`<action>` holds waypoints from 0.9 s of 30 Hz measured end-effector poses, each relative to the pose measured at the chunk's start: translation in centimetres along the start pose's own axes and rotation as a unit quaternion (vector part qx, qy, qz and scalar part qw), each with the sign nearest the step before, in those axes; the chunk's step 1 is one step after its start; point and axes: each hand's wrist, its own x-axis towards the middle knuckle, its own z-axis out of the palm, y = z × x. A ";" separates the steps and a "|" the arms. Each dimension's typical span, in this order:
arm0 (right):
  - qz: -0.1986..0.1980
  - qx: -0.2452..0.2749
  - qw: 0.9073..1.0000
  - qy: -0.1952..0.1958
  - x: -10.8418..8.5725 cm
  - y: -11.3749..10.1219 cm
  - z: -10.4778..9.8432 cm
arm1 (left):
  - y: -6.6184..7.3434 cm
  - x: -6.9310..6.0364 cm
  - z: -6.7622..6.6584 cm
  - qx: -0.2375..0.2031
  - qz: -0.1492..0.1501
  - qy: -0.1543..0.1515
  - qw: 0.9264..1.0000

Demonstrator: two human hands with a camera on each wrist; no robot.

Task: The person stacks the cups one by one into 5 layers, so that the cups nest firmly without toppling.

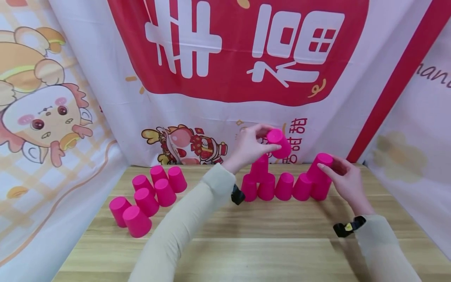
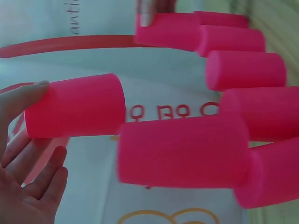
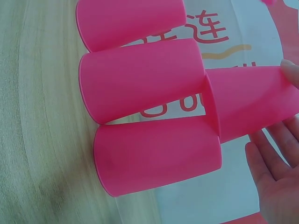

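In the head view my left hand (image 1: 251, 145) pinches an upside-down pink cup (image 1: 280, 144) in the air, above the row and just right of an upper cup (image 1: 259, 169). That cup stands across the two leftmost cups of a bottom row (image 1: 284, 187) of several pink cups. My right hand (image 1: 347, 180) grips another pink cup (image 1: 320, 166) at the row's right end. In the right wrist view this gripped cup (image 3: 254, 100) meets the tops of the two end cups (image 3: 159, 154). The left wrist view shows the raised cup (image 2: 77, 106) between thumb and fingers.
Several more pink cups (image 1: 146, 201) stand upside down in a group on the left of the wooden table (image 1: 246, 254). A printed cloth (image 1: 229, 117) hangs right behind the row, with more cloth at both sides. Each wrist wears a black camera strap (image 1: 349, 227).
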 end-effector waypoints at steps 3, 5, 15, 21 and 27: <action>-0.005 -0.002 1.000 -0.001 0.1 0.1 0.0 | -1.0 -0.1 1.2 0.023 -0.022 -0.015 0.999; -0.007 -0.003 1.000 -0.002 0.1 0.2 0.0 | -1.6 -0.2 1.9 0.039 -0.031 -0.020 0.999; -0.009 0.003 1.000 -0.001 0.0 0.1 0.0 | -3.2 -0.6 3.8 0.085 -0.049 -0.058 0.994; 0.002 0.001 1.000 -0.008 -0.1 0.0 -0.1 | -3.5 -0.6 4.2 0.107 -0.058 -0.070 0.990; -0.002 0.000 1.000 -0.004 0.0 0.1 0.0 | -3.6 -0.4 4.4 0.137 -0.052 -0.079 0.986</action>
